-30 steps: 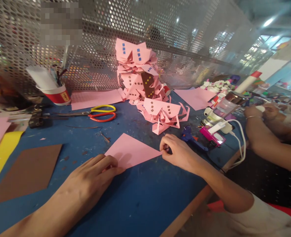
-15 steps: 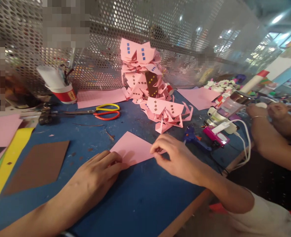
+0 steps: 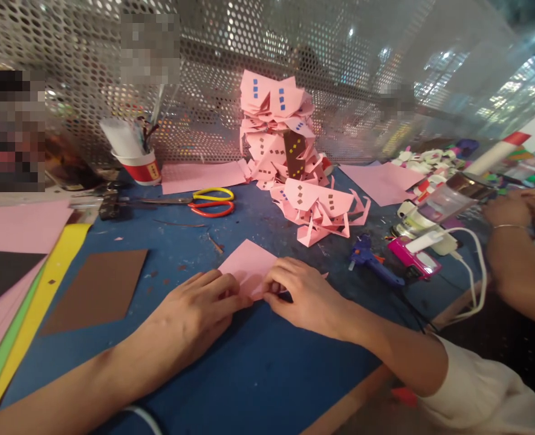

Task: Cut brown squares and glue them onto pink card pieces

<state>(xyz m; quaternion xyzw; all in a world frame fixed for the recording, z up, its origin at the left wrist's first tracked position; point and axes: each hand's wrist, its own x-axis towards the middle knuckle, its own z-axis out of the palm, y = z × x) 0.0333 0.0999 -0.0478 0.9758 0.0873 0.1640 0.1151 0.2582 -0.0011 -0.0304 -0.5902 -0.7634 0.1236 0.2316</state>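
I see left hand (image 3: 194, 308) flat, fingers together pressing pink paper (image 3: 248, 269) near worktop (image 3: 258, 374) front edge, right hand (image 3: 301, 296) pinching its fold, scissors (image 3: 204, 202) toward back edge

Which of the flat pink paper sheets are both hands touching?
The small pink sheet nearest the table's front edge, under both hands' fingers; the other pink sheets lie untouched farther back.

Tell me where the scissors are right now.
The scissors lie on the blue table left of centre in the head view, between the red cup and the pink paper stack.
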